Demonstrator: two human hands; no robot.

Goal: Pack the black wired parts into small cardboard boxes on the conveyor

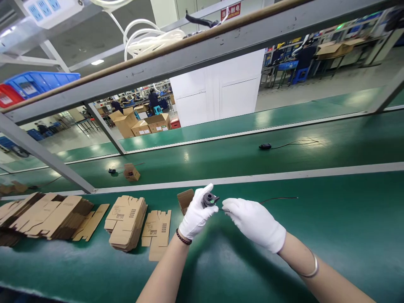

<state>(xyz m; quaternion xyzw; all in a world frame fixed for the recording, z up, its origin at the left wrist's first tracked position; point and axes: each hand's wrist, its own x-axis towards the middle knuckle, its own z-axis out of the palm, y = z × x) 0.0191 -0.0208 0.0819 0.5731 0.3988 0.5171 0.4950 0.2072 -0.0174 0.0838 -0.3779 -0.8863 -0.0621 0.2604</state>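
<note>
White gloves cover both of my hands. My left hand (196, 213) grips a small black motor-like device (208, 199) with a round top, a short side spout and a bit of green on it. To its right, my right hand (252, 221) pinches the thin dark cable (279, 198) that comes from the device; the cable's loose end trails out past the glove over the green bench. Just behind my left hand stands an opened small cardboard box (184, 200), partly hidden by the glove.
Flat folded cartons lie in stacks (126, 223) to the left, with a flattened carton (157, 231) beside them. Beyond a metal rail, a green belt (202, 153) carries another black device (265, 146) and a small box (131, 172). A shelf beam (151, 63) crosses above.
</note>
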